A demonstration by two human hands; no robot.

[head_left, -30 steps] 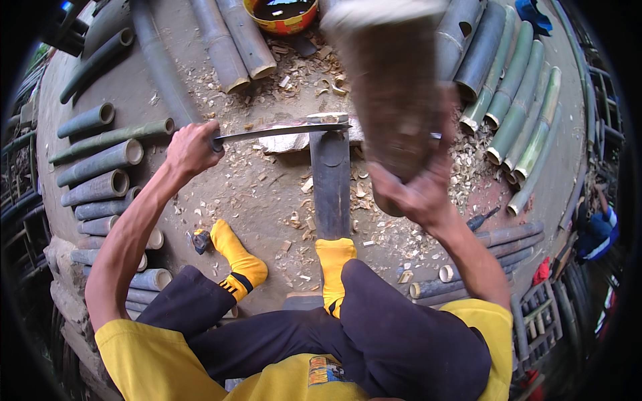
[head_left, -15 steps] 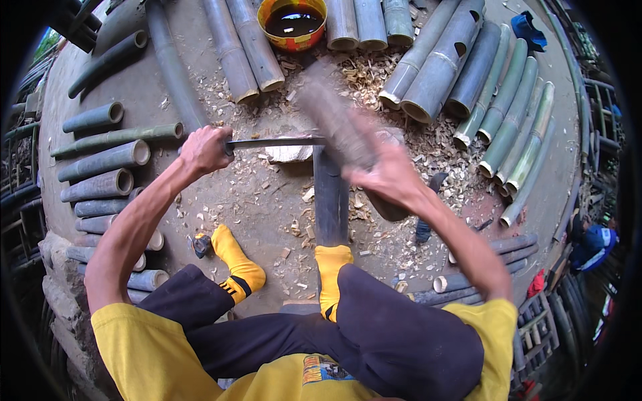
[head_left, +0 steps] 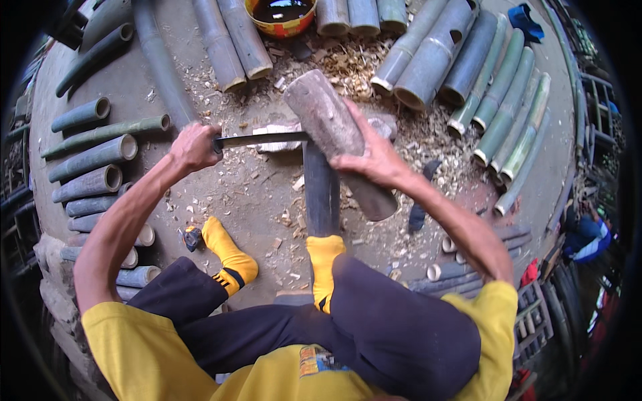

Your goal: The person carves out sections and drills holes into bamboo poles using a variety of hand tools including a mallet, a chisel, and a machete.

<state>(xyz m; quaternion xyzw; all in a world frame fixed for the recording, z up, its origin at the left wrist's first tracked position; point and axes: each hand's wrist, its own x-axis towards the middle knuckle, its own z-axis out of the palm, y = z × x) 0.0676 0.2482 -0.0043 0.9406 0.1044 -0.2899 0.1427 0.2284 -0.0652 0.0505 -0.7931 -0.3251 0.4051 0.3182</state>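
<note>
My left hand [head_left: 195,147] is closed round the handle of a machete [head_left: 264,139], its dark blade pointing to the right. My right hand [head_left: 374,157] grips a thick, rough wooden club [head_left: 324,110] by its middle. The club slants across the blade's tip and hides it, so I cannot tell whether they touch. Under the blade lies a dark bamboo tube [head_left: 322,194]. My foot in a yellow sock [head_left: 324,260] presses on its near end, while its far end is hidden behind the club. A pale block [head_left: 279,137] lies on the ground behind the blade.
Cut bamboo tubes [head_left: 93,160] lie in a row at left, with more bamboo [head_left: 435,57] at far right. A red-and-yellow bowl [head_left: 284,27] of dark liquid stands at the back. Wood chips [head_left: 435,144] litter the ground. Another person [head_left: 588,234] is at the right edge.
The wooden club, blurred before, now shows sharply and sits slightly lower over the blade's tip. Both hands keep their grips. The whole view has shifted a little.
</note>
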